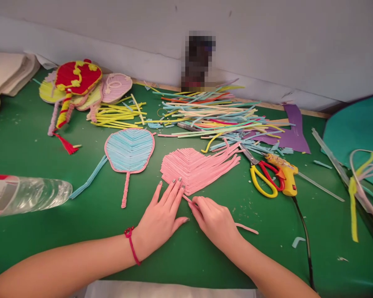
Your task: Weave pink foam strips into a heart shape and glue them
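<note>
A pink panel of pipe cleaners (188, 167), laid in a leaf-like pattern with loose strands trailing right, lies on the green table. My left hand (161, 215) rests flat with fingers stretched out, its fingertips at the panel's lower left edge. My right hand (213, 217) is closed in a pinch around a pink pipe cleaner (248, 228). One end of that strip reaches the panel's bottom tip, and the other sticks out to the right behind the hand. To the left lies a blue fan with a pink rim and handle (130, 151).
Scissors (262, 176) and a yellow glue gun (282, 174) with a black cord lie right. Behind are a pile of coloured pipe cleaners (211, 116), yellow pieces (119, 114) and several finished fans (79, 78). A plastic bottle (40, 194) lies on its side at left.
</note>
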### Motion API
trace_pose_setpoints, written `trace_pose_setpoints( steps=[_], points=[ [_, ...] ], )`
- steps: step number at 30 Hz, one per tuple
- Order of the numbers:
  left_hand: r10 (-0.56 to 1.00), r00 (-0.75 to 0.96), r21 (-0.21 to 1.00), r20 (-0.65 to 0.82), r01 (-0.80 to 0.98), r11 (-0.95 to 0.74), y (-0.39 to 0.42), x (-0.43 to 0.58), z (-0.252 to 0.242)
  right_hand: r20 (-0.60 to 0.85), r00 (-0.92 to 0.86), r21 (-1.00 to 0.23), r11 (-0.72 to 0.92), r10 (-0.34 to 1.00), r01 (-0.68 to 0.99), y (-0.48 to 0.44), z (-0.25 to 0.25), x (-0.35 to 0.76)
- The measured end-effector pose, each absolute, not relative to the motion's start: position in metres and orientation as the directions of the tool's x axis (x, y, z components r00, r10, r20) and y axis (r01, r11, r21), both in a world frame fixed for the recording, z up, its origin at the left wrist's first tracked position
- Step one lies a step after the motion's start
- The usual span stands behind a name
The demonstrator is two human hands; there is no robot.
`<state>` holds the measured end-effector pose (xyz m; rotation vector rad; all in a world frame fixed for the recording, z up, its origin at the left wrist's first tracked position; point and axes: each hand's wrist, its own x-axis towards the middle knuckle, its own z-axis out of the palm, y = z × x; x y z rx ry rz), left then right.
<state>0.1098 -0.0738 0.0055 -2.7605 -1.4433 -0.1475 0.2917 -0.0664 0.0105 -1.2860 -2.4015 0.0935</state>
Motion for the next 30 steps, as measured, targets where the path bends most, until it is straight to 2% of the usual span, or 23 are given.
trace_pose_setpoints(
  steps=[18,30],
  points=[
    [0.803,0.579,0.012,0.140,0.810,-0.586,-0.0736,0.1091,0.0064,0.331,-0.509,-0.250,0.594,0.795,0.765,-0.0649,0.0086,0.2974],
    [0.814,0.566,0.008,0.131,0.821,-0.571,-0.0745,0.1100,0.0060,0.331,-0.512,-0.193,0.588,0.792,0.785,-0.0659,0.0065,0.2946]
  ],
)
